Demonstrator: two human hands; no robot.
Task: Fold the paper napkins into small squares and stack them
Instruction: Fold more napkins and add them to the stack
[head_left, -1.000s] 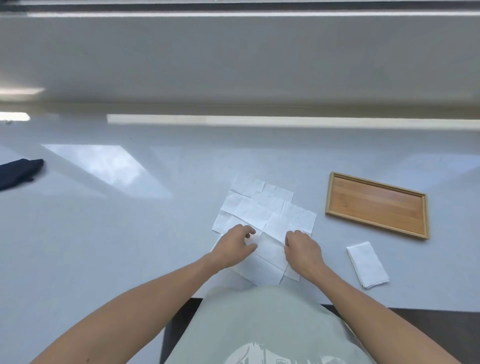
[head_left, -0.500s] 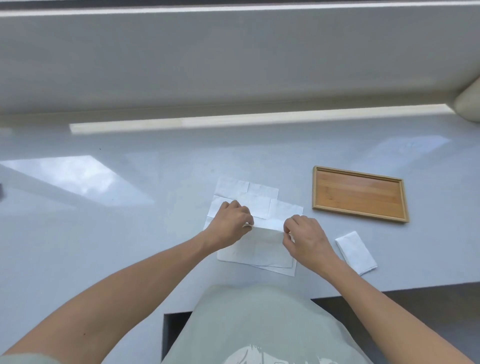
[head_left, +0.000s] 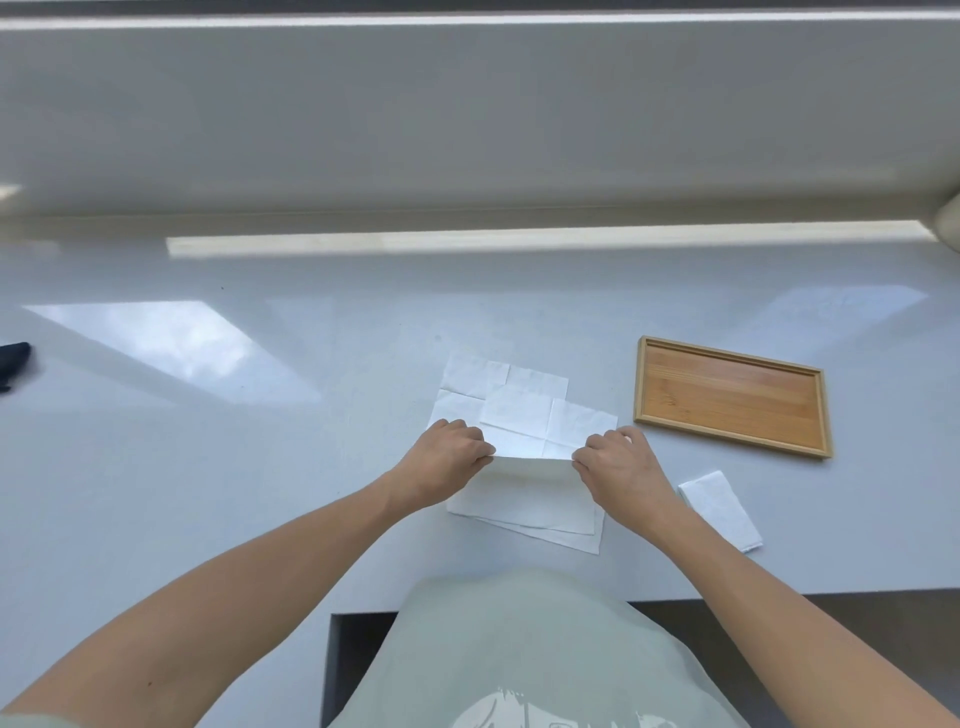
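Several white paper napkins (head_left: 524, 410) lie unfolded and overlapping on the grey table (head_left: 260, 467) in front of me. The top napkin (head_left: 524, 491) is folded over away from me, with its lifted edge held across the pile. My left hand (head_left: 447, 462) pinches the left end of that edge and my right hand (head_left: 621, 467) pinches the right end. One folded napkin (head_left: 719, 509) lies flat to the right of my right hand.
A shallow wooden tray (head_left: 732, 395) sits on the table at the right, beyond the folded napkin. A dark cloth (head_left: 13, 358) lies at the far left edge. The table's front edge runs just below the napkins, close to my body.
Both hands took hold of the near edge of the top napkin and carried it away from me, folding it over; the hands have spread apart along that edge.
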